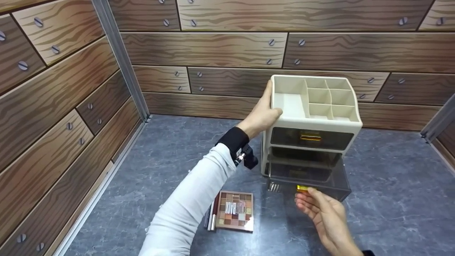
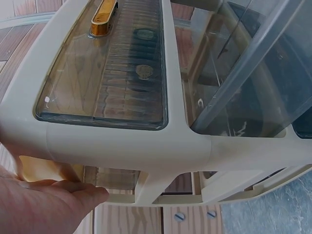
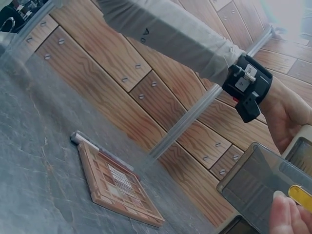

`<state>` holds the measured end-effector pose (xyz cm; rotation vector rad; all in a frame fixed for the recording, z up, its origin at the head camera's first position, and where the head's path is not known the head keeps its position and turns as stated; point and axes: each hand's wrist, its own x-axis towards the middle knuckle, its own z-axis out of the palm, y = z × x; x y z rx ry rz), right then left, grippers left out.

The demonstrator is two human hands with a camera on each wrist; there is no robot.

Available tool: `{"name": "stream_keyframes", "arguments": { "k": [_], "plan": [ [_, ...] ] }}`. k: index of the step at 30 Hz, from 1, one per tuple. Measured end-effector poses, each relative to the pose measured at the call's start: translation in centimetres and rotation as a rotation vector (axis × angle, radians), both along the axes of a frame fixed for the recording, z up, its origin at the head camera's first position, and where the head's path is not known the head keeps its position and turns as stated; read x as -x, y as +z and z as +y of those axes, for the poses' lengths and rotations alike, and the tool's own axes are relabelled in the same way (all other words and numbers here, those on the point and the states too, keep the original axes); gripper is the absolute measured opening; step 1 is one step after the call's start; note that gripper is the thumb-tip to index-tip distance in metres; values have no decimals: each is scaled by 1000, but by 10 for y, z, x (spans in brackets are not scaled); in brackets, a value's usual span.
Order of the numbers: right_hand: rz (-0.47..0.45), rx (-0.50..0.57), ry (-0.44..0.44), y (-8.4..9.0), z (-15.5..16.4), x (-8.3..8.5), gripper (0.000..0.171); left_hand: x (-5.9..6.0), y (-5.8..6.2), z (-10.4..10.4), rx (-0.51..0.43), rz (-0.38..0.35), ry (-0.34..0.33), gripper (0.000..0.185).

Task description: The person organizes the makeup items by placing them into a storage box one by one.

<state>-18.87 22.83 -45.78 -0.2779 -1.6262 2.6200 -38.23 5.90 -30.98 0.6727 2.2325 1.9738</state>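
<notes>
Two hands work the cream organizer (image 1: 314, 117) on the grey tabletop (image 1: 391, 185) in the head view: the left hand (image 1: 261, 115) grips its top corner, seemingly steadying it, while the right hand (image 1: 321, 209) pinches the lower drawer's (image 1: 307, 177) yellow handle (image 1: 302, 188), drawer pulled out. Left wrist view shows fingers (image 2: 73, 195) curled under the rim. Right wrist view shows fingertips (image 3: 285, 214) at the handle, an eyeshadow palette (image 3: 117, 185) nearby.

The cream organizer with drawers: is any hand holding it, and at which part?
The left hand grips the cream organizer at its upper left edge. The right hand has its fingertips at the yellow handle of the open lower drawer.
</notes>
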Motion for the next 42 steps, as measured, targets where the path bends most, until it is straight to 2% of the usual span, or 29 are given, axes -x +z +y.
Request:
{"name": "stream_keyframes", "arguments": {
  "k": [12, 16, 19, 22, 26, 28, 33, 37, 42],
  "plan": [
    [-39, -14, -2, -1, 2, -11, 25, 1, -2, -3, 18, 34, -8, 102],
    [-62, -10, -9, -5, 3, -13, 26, 0, -5, -8, 45, 27, -46, 96],
    [-75, -7, -17, -7, 5, -15, 27, -2, -8, -15, 72, 7, -95, 86],
    [-56, -9, -17, -8, 7, -14, 27, -3, -13, -27, 104, 26, -119, 75],
    [-30, -26, -10, -5, 5, -9, 25, -7, -25, -50, 205, 85, -66, 67],
    [-30, -39, -8, -4, 4, -8, 24, -13, -34, -62, 254, 92, -31, 65],
    [-30, -48, -10, -2, 3, -9, 23, -33, -55, -88, 316, 18, 26, 57],
    [-28, -44, -14, -2, 4, -9, 25, -47, -70, -111, 365, -60, 31, 55],
    [-27, -44, -19, -3, 3, -9, 24, -64, -90, -140, 489, -67, 39, 52]
  ]
}}
